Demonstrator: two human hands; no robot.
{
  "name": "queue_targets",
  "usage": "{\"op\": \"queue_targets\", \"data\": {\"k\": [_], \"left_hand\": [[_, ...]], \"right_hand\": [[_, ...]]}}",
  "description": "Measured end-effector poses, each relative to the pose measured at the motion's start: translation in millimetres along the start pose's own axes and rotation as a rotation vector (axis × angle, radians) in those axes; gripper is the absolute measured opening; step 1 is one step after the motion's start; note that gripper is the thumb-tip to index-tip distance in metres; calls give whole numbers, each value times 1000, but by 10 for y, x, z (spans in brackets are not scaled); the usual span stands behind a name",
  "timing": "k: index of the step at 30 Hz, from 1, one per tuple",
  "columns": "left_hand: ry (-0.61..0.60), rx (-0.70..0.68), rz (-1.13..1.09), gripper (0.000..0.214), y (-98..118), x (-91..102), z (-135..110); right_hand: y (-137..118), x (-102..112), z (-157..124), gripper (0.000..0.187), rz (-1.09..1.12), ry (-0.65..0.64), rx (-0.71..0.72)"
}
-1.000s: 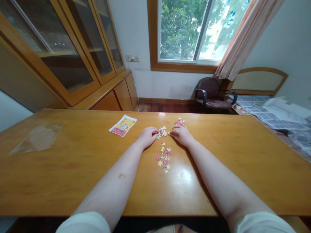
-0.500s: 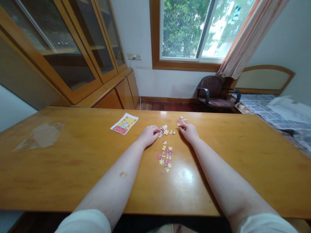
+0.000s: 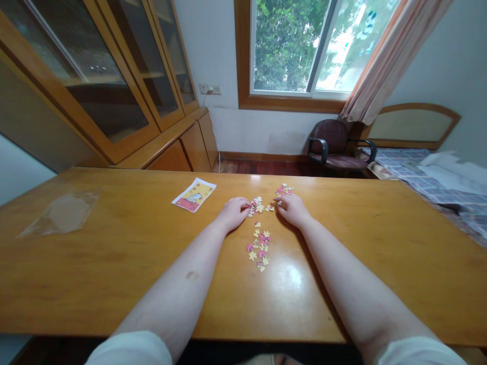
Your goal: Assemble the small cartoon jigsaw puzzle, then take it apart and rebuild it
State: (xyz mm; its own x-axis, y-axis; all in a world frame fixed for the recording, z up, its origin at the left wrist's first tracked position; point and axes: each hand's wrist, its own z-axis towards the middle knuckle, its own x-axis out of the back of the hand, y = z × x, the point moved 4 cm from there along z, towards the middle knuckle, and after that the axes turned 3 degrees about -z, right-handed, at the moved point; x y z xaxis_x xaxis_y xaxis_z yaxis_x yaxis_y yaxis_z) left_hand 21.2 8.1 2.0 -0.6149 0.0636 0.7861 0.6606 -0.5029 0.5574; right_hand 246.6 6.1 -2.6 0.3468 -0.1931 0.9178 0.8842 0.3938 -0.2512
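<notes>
Head view looks down on a wide wooden surface (image 3: 133, 253), where small jigsaw pieces lie in three groups: a middle heap (image 3: 259, 208), a far heap (image 3: 282, 190) and a near group (image 3: 264, 238). The near group is spread more loosely, with many yellow and pink faces turned up, probably so that each piece can be seen separately. The middle heap is tighter, and it lies between the two hands, which I think makes it easy for both to reach.

The left hand (image 3: 233, 212) rests at the left edge of the middle heap with its fingers bent together; whether they pinch a piece, I cannot tell. Perhaps it is placed so in order to guard that side of the heap. The right hand (image 3: 292, 209) is just in front of the far heap, with its thumb and forefinger around a small pale piece (image 3: 280, 203); they may be pinching it, but the view is too small to be sure. Another loose piece (image 3: 270, 208) lies between this hand and the middle heap.

The printed sheet (image 3: 194, 195) lies face up beyond the left hand, apart from the pieces, maybe because there no arm covers its picture. A clear plastic bag (image 3: 63, 215) lies flat far to the left, seemingly out of the way.
</notes>
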Motion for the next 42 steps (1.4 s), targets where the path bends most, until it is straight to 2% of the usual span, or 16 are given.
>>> {"op": "queue_targets", "data": {"k": [6, 12, 18, 26, 29, 30, 32, 34, 36, 39, 42], "left_hand": [[-6, 10, -3, 22, -16, -11, 4], [1, 12, -10, 21, -4, 3, -2], [-2, 3, -4, 21, -17, 1, 9], [2, -8, -4, 22, -26, -6, 6], [1, -2, -4, 22, -20, -1, 4], [1, -3, -4, 22, -17, 0, 4], [3, -3, -8, 22, -13, 2, 5], [7, -3, -12, 22, -11, 1, 7], [11, -2, -13, 22, -11, -1, 8], [10, -5, -12, 22, -5, -4, 9], [9, -2, -14, 22, 1, -1, 11]], "right_hand": [[140, -28, 29, 20, -63, -13, -149], [142, 26, 15, 22, -16, 4, -121], [157, 56, -15, 24, -51, -68, -119], [248, -2, 26, 23, -6, -27, -204], [286, 31, 11, 25, -64, 47, -266], [275, 46, 5, 26, -66, 80, -256], [195, 53, 0, 31, -13, 106, -148], [66, 24, -2, 34, 75, 58, 15], [-48, -19, -3, 30, 129, -8, 120], [-116, -60, 9, 18, 149, -31, 141], [-85, -56, 23, 17, 188, -1, 97]]}}
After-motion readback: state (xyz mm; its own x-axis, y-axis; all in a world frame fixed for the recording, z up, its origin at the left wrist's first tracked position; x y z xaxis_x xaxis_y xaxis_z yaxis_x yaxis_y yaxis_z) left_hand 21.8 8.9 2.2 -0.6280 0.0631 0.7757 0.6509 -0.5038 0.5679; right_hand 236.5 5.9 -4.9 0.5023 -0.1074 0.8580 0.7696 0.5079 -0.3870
